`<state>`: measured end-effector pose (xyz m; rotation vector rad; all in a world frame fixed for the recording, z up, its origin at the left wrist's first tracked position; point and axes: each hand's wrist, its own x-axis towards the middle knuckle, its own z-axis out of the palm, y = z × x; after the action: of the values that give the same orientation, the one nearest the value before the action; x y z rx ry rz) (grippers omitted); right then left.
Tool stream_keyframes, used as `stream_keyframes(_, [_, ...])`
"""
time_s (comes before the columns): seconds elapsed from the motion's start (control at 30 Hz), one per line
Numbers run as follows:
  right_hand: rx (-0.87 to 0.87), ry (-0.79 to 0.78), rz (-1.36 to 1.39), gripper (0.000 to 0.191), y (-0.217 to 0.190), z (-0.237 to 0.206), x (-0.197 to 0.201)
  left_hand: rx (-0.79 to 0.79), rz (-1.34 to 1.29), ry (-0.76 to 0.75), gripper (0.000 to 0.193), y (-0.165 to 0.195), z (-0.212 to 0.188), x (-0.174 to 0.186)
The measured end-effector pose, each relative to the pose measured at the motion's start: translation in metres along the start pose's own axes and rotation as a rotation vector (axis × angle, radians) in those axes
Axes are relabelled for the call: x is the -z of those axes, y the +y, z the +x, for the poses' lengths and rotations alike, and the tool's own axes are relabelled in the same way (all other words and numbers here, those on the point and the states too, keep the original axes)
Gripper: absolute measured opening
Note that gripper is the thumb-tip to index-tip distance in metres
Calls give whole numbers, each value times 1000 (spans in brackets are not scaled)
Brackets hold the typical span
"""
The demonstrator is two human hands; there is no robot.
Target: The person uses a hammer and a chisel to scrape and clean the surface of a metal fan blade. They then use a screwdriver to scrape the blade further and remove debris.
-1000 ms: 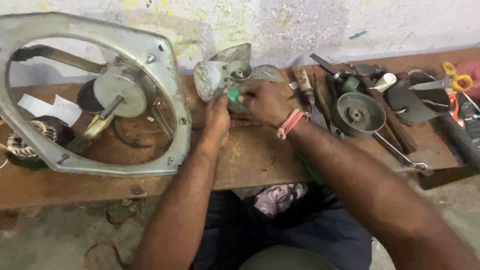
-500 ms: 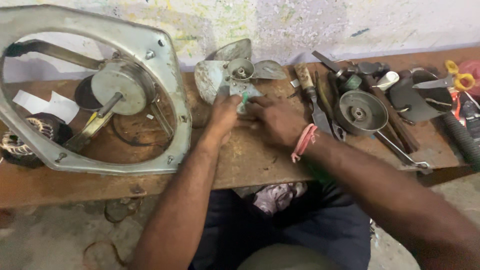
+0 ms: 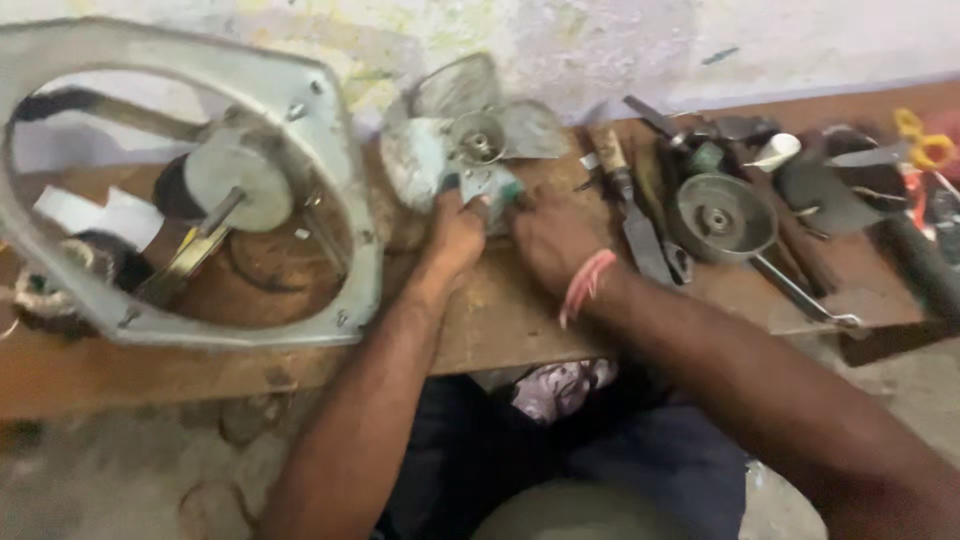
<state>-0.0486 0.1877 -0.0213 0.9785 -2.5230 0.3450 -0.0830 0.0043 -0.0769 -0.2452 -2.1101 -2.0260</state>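
Grey dusty metal fan blade [image 3: 460,135] is gripped at its lower edge by both hands [image 3: 455,235] [image 3: 550,240] on the wooden bench [image 3: 500,320]; separated from the frame [image 3: 340,180], refitting remains.

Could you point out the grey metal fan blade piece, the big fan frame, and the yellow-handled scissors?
Grey metal fan blade piece [image 3: 478,138], head view, on its round centre hub.
Big grey metal fan frame [image 3: 352,215], head view, on its right rim.
Yellow-handled scissors [image 3: 925,142], head view, on the handle loops.
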Motion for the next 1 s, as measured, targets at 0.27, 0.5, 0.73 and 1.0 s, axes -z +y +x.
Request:
stream_keyframes(0.27, [-4, 68, -15, 28, -16, 12, -5, 133, 105, 37, 20, 20, -3, -1])
stream_keyframes(0.5, [-133, -243, -40, 31, -3, 15, -7, -38, 157, 33, 22, 12, 0, -9])
stream_keyframes(0.73, [-127, -122, -82, 61, -26, 13, 21, 7, 395, 109, 20, 13, -3, -10])
stream_keyframes(1.0, [-142, -251, 1, 91, -41, 9, 27, -29, 407, 167, 21, 12, -2, -15])
